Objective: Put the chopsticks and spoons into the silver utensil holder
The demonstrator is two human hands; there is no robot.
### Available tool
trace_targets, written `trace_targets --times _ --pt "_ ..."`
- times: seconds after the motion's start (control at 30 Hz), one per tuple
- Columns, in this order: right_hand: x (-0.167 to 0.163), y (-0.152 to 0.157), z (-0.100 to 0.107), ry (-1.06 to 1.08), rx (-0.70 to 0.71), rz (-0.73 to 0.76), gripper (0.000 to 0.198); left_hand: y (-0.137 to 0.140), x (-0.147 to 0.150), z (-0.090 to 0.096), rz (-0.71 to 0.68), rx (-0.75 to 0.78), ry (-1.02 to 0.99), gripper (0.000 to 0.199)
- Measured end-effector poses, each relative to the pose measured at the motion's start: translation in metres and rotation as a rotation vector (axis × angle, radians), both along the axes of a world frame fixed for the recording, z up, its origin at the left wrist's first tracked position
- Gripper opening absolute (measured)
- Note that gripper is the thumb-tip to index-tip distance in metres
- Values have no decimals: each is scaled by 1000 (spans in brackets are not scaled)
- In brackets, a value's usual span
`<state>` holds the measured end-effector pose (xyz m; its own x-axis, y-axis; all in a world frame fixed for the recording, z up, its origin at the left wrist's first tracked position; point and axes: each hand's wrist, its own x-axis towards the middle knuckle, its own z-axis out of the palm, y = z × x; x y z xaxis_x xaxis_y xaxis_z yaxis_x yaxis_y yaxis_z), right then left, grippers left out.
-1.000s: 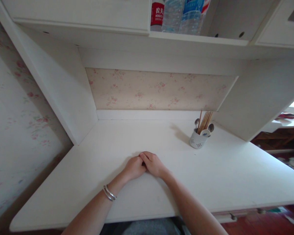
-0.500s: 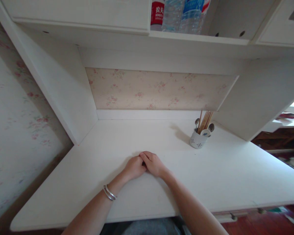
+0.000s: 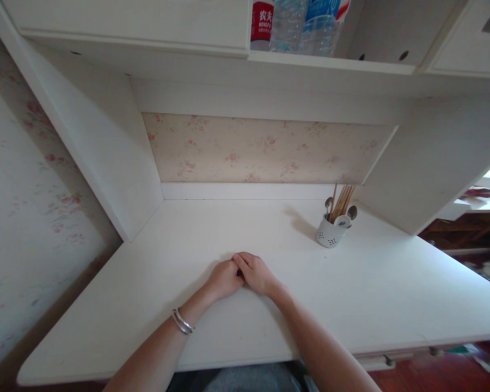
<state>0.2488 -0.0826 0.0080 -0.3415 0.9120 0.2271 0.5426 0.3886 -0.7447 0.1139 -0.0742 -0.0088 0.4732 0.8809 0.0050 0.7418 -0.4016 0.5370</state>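
Observation:
My left hand (image 3: 225, 279) and my right hand (image 3: 256, 272) are clasped together on the white desk (image 3: 212, 228), near its front. The right hand's fingers lap over the left hand's front, so the two touch. The left hand is closed, and its fingers are mostly hidden. A small dark gap shows between the palms; whether anything is inside cannot be seen. Two silver bangles (image 3: 183, 321) circle my left wrist. To the right and farther back stands a white perforated utensil holder (image 3: 329, 235) with chopsticks (image 3: 342, 202), spoons (image 3: 352, 212) and a white ceramic spoon (image 3: 342, 222).
Above the desk hangs a white cabinet (image 3: 134, 22) with plastic bottles (image 3: 288, 27) on its open shelf. White side panels (image 3: 93, 141) flank the desk. Floral wallpaper (image 3: 265, 149) covers the back. Below the front edge at right are knobs (image 3: 389, 360) and a reddish floor (image 3: 424, 375).

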Motion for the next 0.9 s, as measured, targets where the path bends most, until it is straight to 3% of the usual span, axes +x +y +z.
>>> trace_targets --times 0.67,0.77,0.9 --pt "0 -2 3 19 -18 8 43 0 0 2 15 -23 16 30" --pt "5 1 2 89 -40 16 35 -2 1 5 -9 -10 -26 31" --pt "35 16 0 295 -50 -161 27 -4 1 12 -50 5 -75 29"
